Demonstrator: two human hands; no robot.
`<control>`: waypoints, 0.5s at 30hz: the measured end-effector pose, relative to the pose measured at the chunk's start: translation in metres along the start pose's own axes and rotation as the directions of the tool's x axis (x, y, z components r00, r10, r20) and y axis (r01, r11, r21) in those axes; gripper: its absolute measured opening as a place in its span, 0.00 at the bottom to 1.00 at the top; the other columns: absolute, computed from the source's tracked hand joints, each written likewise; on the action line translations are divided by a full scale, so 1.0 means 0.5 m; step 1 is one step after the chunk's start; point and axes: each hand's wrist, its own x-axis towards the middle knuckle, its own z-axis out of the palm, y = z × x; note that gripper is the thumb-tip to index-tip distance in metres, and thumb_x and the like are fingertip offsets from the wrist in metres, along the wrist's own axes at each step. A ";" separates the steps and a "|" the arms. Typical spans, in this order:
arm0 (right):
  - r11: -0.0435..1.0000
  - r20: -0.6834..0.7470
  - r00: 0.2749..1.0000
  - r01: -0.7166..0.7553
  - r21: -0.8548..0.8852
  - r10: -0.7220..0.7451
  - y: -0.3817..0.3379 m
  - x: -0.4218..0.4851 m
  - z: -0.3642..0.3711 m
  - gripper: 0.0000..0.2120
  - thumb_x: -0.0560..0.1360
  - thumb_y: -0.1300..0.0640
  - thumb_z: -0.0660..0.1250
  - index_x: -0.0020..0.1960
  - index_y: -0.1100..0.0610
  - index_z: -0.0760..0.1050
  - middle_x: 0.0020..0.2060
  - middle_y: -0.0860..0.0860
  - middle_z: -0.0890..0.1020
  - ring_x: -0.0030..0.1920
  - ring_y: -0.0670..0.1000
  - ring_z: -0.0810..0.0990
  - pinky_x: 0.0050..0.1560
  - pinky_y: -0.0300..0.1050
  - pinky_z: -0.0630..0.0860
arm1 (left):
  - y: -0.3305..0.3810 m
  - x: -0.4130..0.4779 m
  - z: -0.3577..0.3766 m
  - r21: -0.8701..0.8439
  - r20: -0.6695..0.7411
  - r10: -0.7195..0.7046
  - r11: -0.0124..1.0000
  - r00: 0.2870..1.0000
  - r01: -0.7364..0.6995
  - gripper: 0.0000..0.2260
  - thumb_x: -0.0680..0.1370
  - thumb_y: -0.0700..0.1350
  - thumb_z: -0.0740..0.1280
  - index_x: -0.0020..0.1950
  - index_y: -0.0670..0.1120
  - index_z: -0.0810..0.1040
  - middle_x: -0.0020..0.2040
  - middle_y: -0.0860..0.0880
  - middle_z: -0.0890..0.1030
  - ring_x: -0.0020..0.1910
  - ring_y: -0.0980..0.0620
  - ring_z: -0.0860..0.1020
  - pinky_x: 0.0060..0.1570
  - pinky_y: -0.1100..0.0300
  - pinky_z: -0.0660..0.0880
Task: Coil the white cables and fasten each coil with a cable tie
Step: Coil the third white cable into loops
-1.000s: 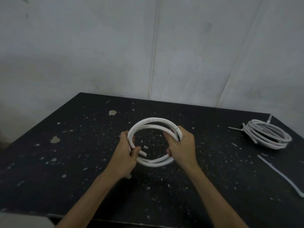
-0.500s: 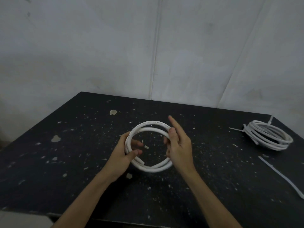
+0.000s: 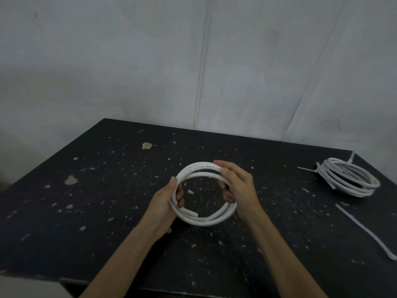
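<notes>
Centrally, over the black table [image 3: 107, 190], held a white cable coil [image 3: 199, 166], gripped at left by the left hand [image 3: 165, 203], at right by the right hand [image 3: 240, 188]; printed lettering unreadable.

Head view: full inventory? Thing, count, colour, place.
held coil: 1, white, over the table's centre, between both hands
tied coil: 1, white, far right of table, tie tails sticking out
loose tie: 1, white, flat on table by the right edge, nearer than the tied coil
table: 1, black with pale flecks, against the wall
wall: 1, grey-white, behind table
left hand: 1, grips the held coil's left side
right hand: 1, grips the held coil's right side
</notes>
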 end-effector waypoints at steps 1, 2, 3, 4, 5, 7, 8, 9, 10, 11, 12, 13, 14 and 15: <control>0.998 0.030 0.998 -0.060 0.024 0.059 -0.001 0.001 -0.004 0.11 0.79 0.61 0.60 0.52 0.55 0.80 0.27 0.52 0.70 0.21 0.45 0.60 0.21 0.38 0.56 | -0.003 -0.001 0.001 -0.001 0.010 -0.001 1.000 1.000 0.001 0.14 0.76 0.55 0.61 0.39 0.46 0.75 0.30 0.51 0.68 0.31 0.54 0.65 0.36 0.59 0.66; 0.993 0.064 0.991 -0.116 0.037 0.114 -0.001 0.002 -0.009 0.10 0.79 0.58 0.60 0.48 0.54 0.80 0.27 0.51 0.70 0.21 0.45 0.59 0.21 0.38 0.55 | -0.006 -0.002 0.004 0.014 0.017 0.010 1.000 1.000 -0.010 0.14 0.78 0.53 0.60 0.40 0.45 0.76 0.30 0.51 0.68 0.31 0.54 0.65 0.36 0.59 0.65; 0.986 0.095 0.983 -0.164 0.040 0.160 -0.003 0.003 -0.012 0.11 0.79 0.53 0.62 0.42 0.52 0.80 0.26 0.51 0.69 0.21 0.46 0.59 0.22 0.38 0.54 | -0.007 -0.002 0.007 0.048 0.020 0.031 0.998 0.999 -0.032 0.14 0.80 0.51 0.58 0.42 0.45 0.76 0.31 0.51 0.69 0.32 0.54 0.65 0.37 0.59 0.66; 0.980 0.114 0.975 -0.198 0.036 0.193 -0.004 0.003 -0.015 0.14 0.76 0.47 0.63 0.36 0.51 0.78 0.25 0.50 0.68 0.21 0.46 0.58 0.22 0.39 0.53 | -0.006 -0.001 0.009 0.096 0.024 0.056 0.994 0.998 -0.058 0.13 0.81 0.50 0.57 0.43 0.44 0.76 0.32 0.51 0.69 0.33 0.54 0.65 0.37 0.59 0.66; 0.974 0.121 0.968 -0.225 0.038 0.219 -0.004 0.003 -0.018 0.16 0.73 0.43 0.64 0.32 0.51 0.76 0.24 0.50 0.67 0.21 0.46 0.58 0.23 0.40 0.52 | -0.003 0.000 0.012 0.143 0.031 0.080 0.986 0.996 -0.083 0.13 0.81 0.49 0.57 0.44 0.44 0.76 0.32 0.51 0.69 0.33 0.54 0.65 0.38 0.60 0.66; 0.966 0.123 0.964 -0.247 0.081 0.236 -0.003 0.003 -0.027 0.14 0.71 0.43 0.66 0.32 0.51 0.77 0.23 0.50 0.65 0.20 0.46 0.57 0.24 0.41 0.51 | 0.002 0.005 0.017 0.204 0.048 0.102 0.973 0.994 -0.109 0.13 0.81 0.48 0.57 0.44 0.44 0.76 0.34 0.50 0.69 0.34 0.54 0.66 0.39 0.60 0.66; 0.966 0.118 0.966 -0.240 0.096 0.228 -0.003 0.005 -0.032 0.12 0.72 0.45 0.66 0.36 0.51 0.79 0.23 0.49 0.64 0.20 0.46 0.58 0.24 0.41 0.52 | 0.001 0.008 0.018 0.220 0.054 0.108 0.968 0.993 -0.117 0.13 0.81 0.48 0.57 0.44 0.44 0.77 0.34 0.50 0.70 0.34 0.54 0.66 0.40 0.59 0.67; 0.968 0.101 0.970 -0.230 0.101 0.219 -0.004 0.005 -0.036 0.09 0.73 0.48 0.66 0.43 0.51 0.82 0.23 0.49 0.64 0.20 0.45 0.58 0.23 0.40 0.52 | -0.002 0.012 0.020 0.232 0.061 0.119 0.964 0.991 -0.130 0.13 0.81 0.47 0.57 0.44 0.44 0.77 0.34 0.50 0.70 0.35 0.54 0.66 0.40 0.59 0.67; 0.973 0.077 0.975 -0.213 0.092 0.207 -0.004 0.006 -0.040 0.09 0.75 0.51 0.65 0.51 0.49 0.82 0.24 0.48 0.64 0.21 0.45 0.58 0.23 0.39 0.53 | -0.008 0.015 0.021 0.242 0.068 0.133 0.959 0.989 -0.146 0.13 0.82 0.46 0.56 0.46 0.44 0.78 0.35 0.51 0.71 0.36 0.54 0.67 0.40 0.59 0.67; 0.979 0.051 0.981 -0.192 0.075 0.188 -0.002 0.007 -0.044 0.11 0.77 0.53 0.64 0.56 0.48 0.81 0.24 0.48 0.64 0.22 0.45 0.58 0.23 0.39 0.54 | -0.015 0.017 0.023 0.253 0.079 0.150 0.953 0.985 -0.166 0.12 0.82 0.46 0.56 0.49 0.45 0.78 0.35 0.51 0.72 0.37 0.54 0.68 0.41 0.59 0.68; 0.985 0.027 0.987 -0.162 0.057 0.160 0.000 0.008 -0.048 0.11 0.78 0.55 0.63 0.58 0.47 0.80 0.24 0.47 0.64 0.23 0.45 0.58 0.23 0.39 0.55 | -0.022 0.021 0.026 0.278 0.089 0.170 0.942 0.981 -0.189 0.12 0.82 0.46 0.56 0.54 0.48 0.79 0.36 0.52 0.72 0.37 0.55 0.69 0.42 0.60 0.69; 0.991 0.002 0.992 -0.124 0.047 0.124 0.003 0.006 -0.048 0.12 0.78 0.56 0.63 0.57 0.46 0.79 0.24 0.47 0.64 0.23 0.45 0.59 0.23 0.39 0.56 | -0.026 0.023 0.029 0.312 0.098 0.191 0.926 0.977 -0.213 0.12 0.82 0.46 0.56 0.60 0.53 0.77 0.38 0.53 0.74 0.38 0.56 0.70 0.43 0.61 0.71; 0.996 -0.017 0.997 -0.080 0.045 0.081 0.005 0.005 -0.050 0.11 0.78 0.57 0.62 0.56 0.46 0.80 0.23 0.46 0.64 0.23 0.44 0.59 0.23 0.39 0.56 | -0.029 0.026 0.033 0.338 0.107 0.212 0.911 0.971 -0.236 0.14 0.82 0.46 0.55 0.64 0.57 0.74 0.40 0.54 0.76 0.39 0.57 0.72 0.45 0.61 0.72; 0.998 -0.029 0.999 -0.030 0.049 0.031 0.009 0.003 -0.051 0.11 0.78 0.58 0.62 0.55 0.47 0.80 0.23 0.46 0.65 0.23 0.44 0.60 0.23 0.38 0.57 | -0.028 0.028 0.039 0.338 0.109 0.233 0.905 0.966 -0.257 0.16 0.83 0.45 0.55 0.65 0.59 0.73 0.43 0.56 0.78 0.41 0.59 0.73 0.47 0.62 0.73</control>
